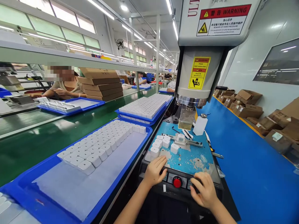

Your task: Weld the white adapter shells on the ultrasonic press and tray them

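My left hand [154,170] rests on the front panel of the press machine [201,71], fingers curled down over its left side beside the red button [177,182]. My right hand [203,189] lies on the panel's right side, fingers bent and pressing down there. On the blue worn machine bed [187,155] a white plastic part sits in the fixture [181,138] under the press horn [186,119]. Several white parts [160,144] stand at the bed's left.
A blue tray [77,183] of white parts lies left on the green conveyor [28,146]; another full tray [144,109] sits farther back. A person works across the belt at a further tray [70,105]. A white bottle [200,124] stands by the fixture. Cardboard boxes [247,105] line the right.
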{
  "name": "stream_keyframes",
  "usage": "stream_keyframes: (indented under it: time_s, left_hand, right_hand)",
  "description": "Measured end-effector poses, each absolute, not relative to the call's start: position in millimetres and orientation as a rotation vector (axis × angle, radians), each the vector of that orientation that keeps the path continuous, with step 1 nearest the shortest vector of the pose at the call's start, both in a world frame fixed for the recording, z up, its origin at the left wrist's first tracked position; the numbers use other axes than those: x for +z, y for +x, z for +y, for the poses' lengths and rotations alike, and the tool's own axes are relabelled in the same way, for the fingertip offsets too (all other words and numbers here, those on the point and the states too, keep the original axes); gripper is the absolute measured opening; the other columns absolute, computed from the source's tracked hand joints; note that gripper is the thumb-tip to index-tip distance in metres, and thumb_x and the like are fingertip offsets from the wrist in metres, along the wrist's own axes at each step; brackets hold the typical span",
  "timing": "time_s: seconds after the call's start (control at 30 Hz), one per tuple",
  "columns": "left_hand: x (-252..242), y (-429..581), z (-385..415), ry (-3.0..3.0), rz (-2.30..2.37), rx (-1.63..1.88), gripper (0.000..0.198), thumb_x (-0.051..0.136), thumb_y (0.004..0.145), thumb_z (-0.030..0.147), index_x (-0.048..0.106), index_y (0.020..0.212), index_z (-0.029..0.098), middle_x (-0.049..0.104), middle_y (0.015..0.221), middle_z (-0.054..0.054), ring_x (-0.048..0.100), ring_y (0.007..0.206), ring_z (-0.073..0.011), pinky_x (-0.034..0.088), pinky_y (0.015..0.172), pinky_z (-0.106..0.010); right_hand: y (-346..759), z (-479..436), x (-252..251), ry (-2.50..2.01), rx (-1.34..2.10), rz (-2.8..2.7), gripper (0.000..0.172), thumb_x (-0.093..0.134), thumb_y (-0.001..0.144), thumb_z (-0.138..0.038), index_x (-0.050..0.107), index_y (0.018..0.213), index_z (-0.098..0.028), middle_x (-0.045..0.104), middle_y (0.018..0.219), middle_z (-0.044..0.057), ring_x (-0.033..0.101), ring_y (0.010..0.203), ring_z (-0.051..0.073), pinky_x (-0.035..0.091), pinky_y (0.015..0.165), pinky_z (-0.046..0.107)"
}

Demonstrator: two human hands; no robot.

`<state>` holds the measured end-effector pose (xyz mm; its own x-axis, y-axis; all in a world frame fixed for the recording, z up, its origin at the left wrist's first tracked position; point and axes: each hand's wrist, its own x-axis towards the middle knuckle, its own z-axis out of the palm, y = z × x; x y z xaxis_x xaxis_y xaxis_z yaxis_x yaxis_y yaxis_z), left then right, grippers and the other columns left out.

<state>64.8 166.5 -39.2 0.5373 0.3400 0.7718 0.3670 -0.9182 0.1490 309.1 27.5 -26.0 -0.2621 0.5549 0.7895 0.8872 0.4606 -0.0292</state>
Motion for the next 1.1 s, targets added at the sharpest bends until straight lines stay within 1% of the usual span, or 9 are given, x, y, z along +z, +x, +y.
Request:
stream_keyframes:
  time_s: [0.1, 0.2, 0.4, 0.57, 0.7, 0.8, 0.9, 1.0, 1.1]
  left_hand:
    - [-43.7, 66.1, 168.2, -2.675, -0.619, -1.357, 0.043, 0.049, 0.083, 0.02, 0.057, 0.126, 0.016, 0.064, 0.122, -0.013, 0.059, 0.115, -0.0262, 0.054, 0.093, -0.042]
    - [-43.4, 67.0, 167.2, -2.673, -0.632, -1.363, 0.043, 0.049, 0.083, 0.019, 0.058, 0.125, 0.016, 0.064, 0.121, -0.013, 0.059, 0.115, -0.026, 0.054, 0.093, -0.042]
    - [-38.3, 67.5, 163.2, -2.712, -0.68, -1.373, 0.041, 0.05, 0.083, 0.02, 0.059, 0.124, 0.017, 0.064, 0.122, -0.012, 0.059, 0.115, -0.0262, 0.053, 0.094, -0.043]
    - [-34.1, 66.4, 159.7, -2.747, -0.712, -1.37, 0.038, 0.05, 0.084, 0.018, 0.06, 0.12, 0.015, 0.065, 0.12, -0.011, 0.059, 0.115, -0.0247, 0.053, 0.095, -0.041]
    - [-31.4, 76.2, 153.9, -2.669, -0.89, -1.426, 0.029, 0.05, 0.084, 0.018, 0.064, 0.109, 0.019, 0.069, 0.111, -0.008, 0.063, 0.107, -0.0236, 0.055, 0.091, -0.04]
    - [-26.0, 99.3, 152.0, -2.582, -1.066, -1.457, 0.021, 0.049, 0.084, 0.019, 0.066, 0.097, 0.021, 0.071, 0.099, -0.008, 0.066, 0.097, -0.0239, 0.057, 0.085, -0.041]
    - [-15.0, 135.5, 156.8, -2.621, -1.139, -1.334, 0.022, 0.052, 0.082, 0.022, 0.066, 0.1, 0.021, 0.066, 0.113, -0.011, 0.061, 0.107, -0.0287, 0.055, 0.089, -0.047]
    - [-3.1, 174.4, 169.0, -2.683, -1.249, -1.178, 0.034, 0.058, 0.08, 0.026, 0.063, 0.113, 0.021, 0.053, 0.132, -0.016, 0.049, 0.122, -0.0364, 0.052, 0.09, -0.052]
    - [4.2, 203.3, 184.1, -2.728, -1.328, -1.09, 0.046, 0.064, 0.077, 0.029, 0.059, 0.122, 0.021, 0.046, 0.138, -0.018, 0.04, 0.128, -0.0407, 0.048, 0.094, -0.055]
  right_hand:
    - [316.2, 23.8, -32.3, -1.236, -0.593, -2.008, 0.029, 0.061, 0.075, -0.018, 0.06, 0.102, -0.027, 0.061, 0.089, 0.008, 0.059, 0.078, 0.025, 0.05, 0.066, 0.04]
    - [311.1, 44.5, -14.8, -1.265, -0.491, -1.942, 0.027, 0.058, 0.078, -0.018, 0.06, 0.104, -0.027, 0.062, 0.089, 0.008, 0.06, 0.078, 0.024, 0.051, 0.067, 0.039]
    - [285.4, 119.1, 18.8, -1.507, -0.243, -1.853, 0.026, 0.049, 0.088, -0.03, 0.06, 0.112, -0.025, 0.061, 0.113, 0.012, 0.06, 0.102, 0.028, 0.053, 0.079, 0.041]
    - [287.3, 150.3, 21.9, -1.445, -0.101, -1.963, 0.016, 0.046, 0.088, -0.026, 0.062, 0.09, -0.024, 0.067, 0.089, 0.006, 0.065, 0.083, 0.023, 0.054, 0.07, 0.035]
    - [314.8, 139.4, 23.2, -1.289, -0.175, -2.017, 0.014, 0.048, 0.085, -0.023, 0.062, 0.087, -0.025, 0.067, 0.093, 0.007, 0.064, 0.085, 0.022, 0.053, 0.072, 0.034]
    - [337.7, 129.4, 17.0, -1.255, -0.27, -1.867, 0.009, 0.051, 0.081, -0.022, 0.059, 0.083, -0.024, 0.065, 0.088, 0.007, 0.063, 0.083, 0.023, 0.052, 0.071, 0.035]
    - [348.6, 125.5, 10.4, -1.268, -0.24, -1.587, 0.004, 0.051, 0.081, -0.022, 0.055, 0.082, -0.024, 0.062, 0.083, 0.005, 0.061, 0.079, 0.022, 0.051, 0.07, 0.035]
    - [349.2, 125.1, 9.5, -1.283, -0.209, -1.384, 0.003, 0.052, 0.082, -0.022, 0.053, 0.083, -0.024, 0.061, 0.084, 0.004, 0.059, 0.077, 0.021, 0.05, 0.069, 0.034]
    - [348.7, 126.2, 10.7, -1.294, -0.195, -1.275, 0.003, 0.052, 0.081, -0.023, 0.053, 0.084, -0.023, 0.06, 0.085, 0.005, 0.058, 0.078, 0.021, 0.049, 0.068, 0.033]
